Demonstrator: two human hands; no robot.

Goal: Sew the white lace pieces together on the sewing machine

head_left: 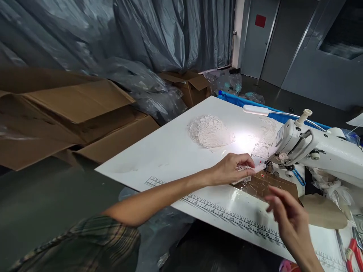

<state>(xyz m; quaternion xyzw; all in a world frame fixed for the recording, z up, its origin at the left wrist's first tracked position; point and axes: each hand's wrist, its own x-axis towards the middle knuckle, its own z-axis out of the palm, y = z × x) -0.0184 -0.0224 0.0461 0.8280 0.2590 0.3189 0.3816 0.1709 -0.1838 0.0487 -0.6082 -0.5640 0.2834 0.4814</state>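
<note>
My left hand [231,169] is pinched on a small piece of white lace fabric [244,177] just left of the needle area of a white sewing machine [290,138]. Part of the lace is hidden by the fingers. Beneath it, a brown sheet [276,186] covers the machine bed. Nearer to me, my right hand [289,217] hovers over the front of the table, slightly blurred. Its fingers are bent and apart, with nothing visible between them. A heap of pale lace pieces [208,131] lies beyond my left hand, beside the bright lamp glow.
Printed ruler marks run along the front edge of the white table [159,158]. Red-handled scissors [351,253] lie at the right corner, near a beige oval piece [323,211]. A white lamp [256,110] reaches over the back. Cardboard boxes [82,102] stand at the left.
</note>
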